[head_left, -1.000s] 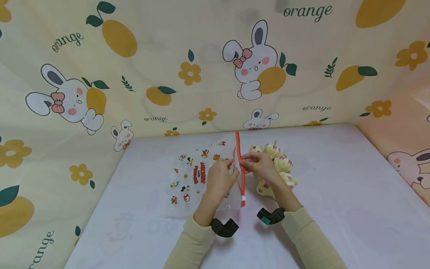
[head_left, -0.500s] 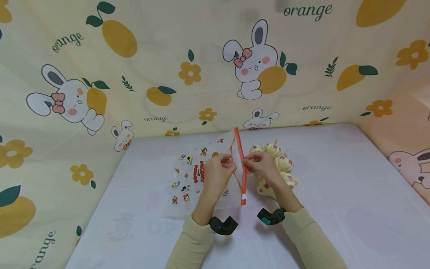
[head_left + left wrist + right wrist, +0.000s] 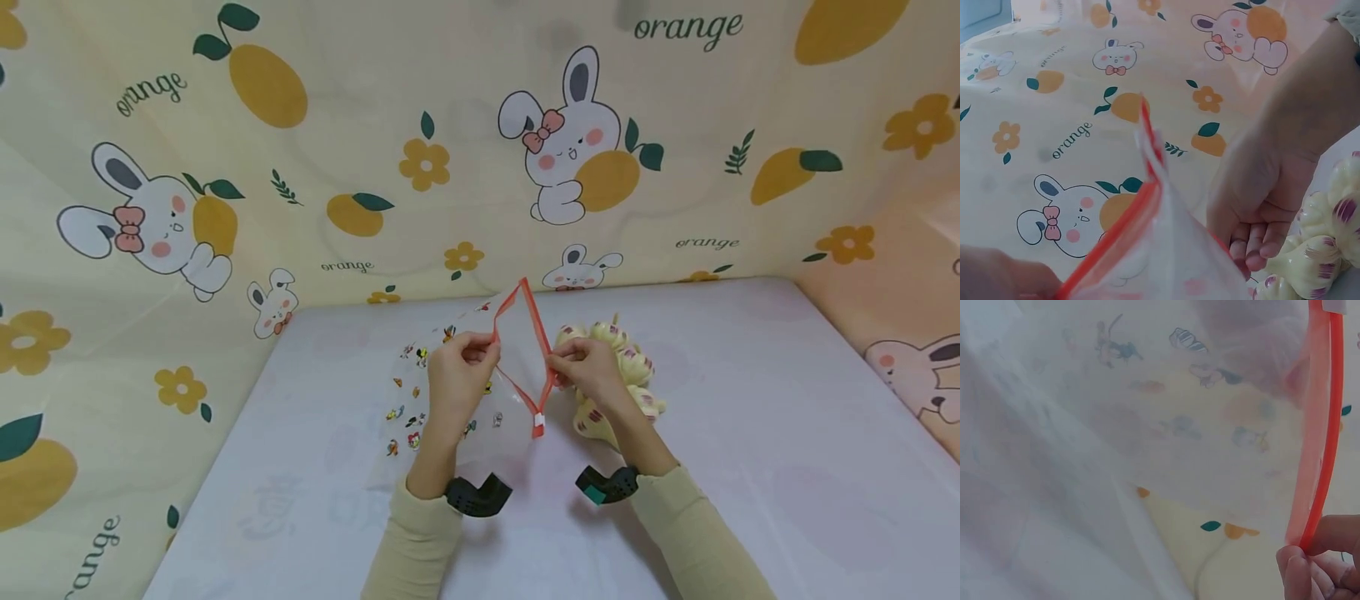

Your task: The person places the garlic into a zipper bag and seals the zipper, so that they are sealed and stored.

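Working from our sleeves outward, we see a black wrist mount [image 3: 477,497] on the left arm and another [image 3: 609,484] on the right, both above the pale table [image 3: 750,433]. Our left hand [image 3: 455,377] pinches the near-side lip of the zip bag [image 3: 480,392], and our right hand [image 3: 588,367] pinches the opposite lip by its orange strip [image 3: 538,342] — the two hands are apart, each clamped on the bag, and its mouth gapes between them. The bag is clear, printed with small cartoon figures, and its left part lies on the table just left of centre. Just beyond the right hand, touching the table, sits a yellow plush toy [image 3: 626,362] with dark stripes. Behind everything rises the bunny-and-orange backdrop [image 3: 450,125] — it wraps both sides.
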Available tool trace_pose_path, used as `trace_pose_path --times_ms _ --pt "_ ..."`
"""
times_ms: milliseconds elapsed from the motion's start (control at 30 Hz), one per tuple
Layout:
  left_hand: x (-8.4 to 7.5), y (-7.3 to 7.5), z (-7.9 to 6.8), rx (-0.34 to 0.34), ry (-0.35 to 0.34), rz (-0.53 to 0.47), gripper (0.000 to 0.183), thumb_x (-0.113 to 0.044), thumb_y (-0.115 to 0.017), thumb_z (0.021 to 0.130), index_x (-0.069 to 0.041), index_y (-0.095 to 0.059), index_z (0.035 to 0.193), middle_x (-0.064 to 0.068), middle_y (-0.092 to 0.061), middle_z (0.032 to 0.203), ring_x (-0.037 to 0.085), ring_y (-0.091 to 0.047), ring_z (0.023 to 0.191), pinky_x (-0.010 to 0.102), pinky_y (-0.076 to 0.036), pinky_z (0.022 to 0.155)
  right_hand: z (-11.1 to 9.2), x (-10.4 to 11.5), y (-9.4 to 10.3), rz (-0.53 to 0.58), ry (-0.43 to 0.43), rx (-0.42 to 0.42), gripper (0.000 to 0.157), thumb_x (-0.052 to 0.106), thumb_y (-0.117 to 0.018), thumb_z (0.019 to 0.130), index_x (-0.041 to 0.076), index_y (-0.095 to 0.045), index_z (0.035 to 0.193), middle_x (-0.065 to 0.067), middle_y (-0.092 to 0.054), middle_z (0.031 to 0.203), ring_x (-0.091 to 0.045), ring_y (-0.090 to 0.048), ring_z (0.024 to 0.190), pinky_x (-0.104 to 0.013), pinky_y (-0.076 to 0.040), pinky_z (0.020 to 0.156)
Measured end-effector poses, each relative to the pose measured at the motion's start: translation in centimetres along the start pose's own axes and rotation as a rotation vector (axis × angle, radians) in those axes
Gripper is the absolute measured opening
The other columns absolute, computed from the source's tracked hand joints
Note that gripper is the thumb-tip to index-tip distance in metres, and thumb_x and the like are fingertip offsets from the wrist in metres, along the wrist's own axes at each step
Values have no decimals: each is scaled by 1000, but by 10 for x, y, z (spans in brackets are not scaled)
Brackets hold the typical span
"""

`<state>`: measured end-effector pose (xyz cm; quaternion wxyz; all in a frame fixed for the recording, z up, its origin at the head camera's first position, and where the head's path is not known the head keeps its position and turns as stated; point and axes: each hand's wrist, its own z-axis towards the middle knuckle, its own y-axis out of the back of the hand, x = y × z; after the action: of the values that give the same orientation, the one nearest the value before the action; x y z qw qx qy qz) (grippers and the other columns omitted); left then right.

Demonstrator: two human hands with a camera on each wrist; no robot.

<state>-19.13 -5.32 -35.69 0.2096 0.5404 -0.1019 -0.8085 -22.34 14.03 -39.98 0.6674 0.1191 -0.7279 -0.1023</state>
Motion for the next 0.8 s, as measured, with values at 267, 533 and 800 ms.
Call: trace_pose_path --times_ms 267,533,800 --pt "5 7 5 -15 -27 -94 16 -11 -67 89 2 -70 96 19 -71 85 19 -62 74 9 -47 62 -2 3 4 4 -33 -34 23 11 -65 88 -8 -64 101 10 -59 61 -4 -57 53 -24 -57 58" --pt "5 18 9 -76 -41 -131 19 -12 -67 90 4 -69 98 21 -70 88 15 -57 70 9 -46 62 -4 7 10 -3 -2 -56 20 7 -65 87 -10 -63 97 12 -58 59 -3 -55 50 -18 -51 50" --pt "5 21 10 -165 -107 -84 19 -15 -65 92 4 -67 97 19 -70 87 21 -61 75 11 -48 66 -2 6 14 7 -22 -51 19 6 -64 88 -10 -62 98 11 -58 60 -3 -55 51 -16 -50 50"
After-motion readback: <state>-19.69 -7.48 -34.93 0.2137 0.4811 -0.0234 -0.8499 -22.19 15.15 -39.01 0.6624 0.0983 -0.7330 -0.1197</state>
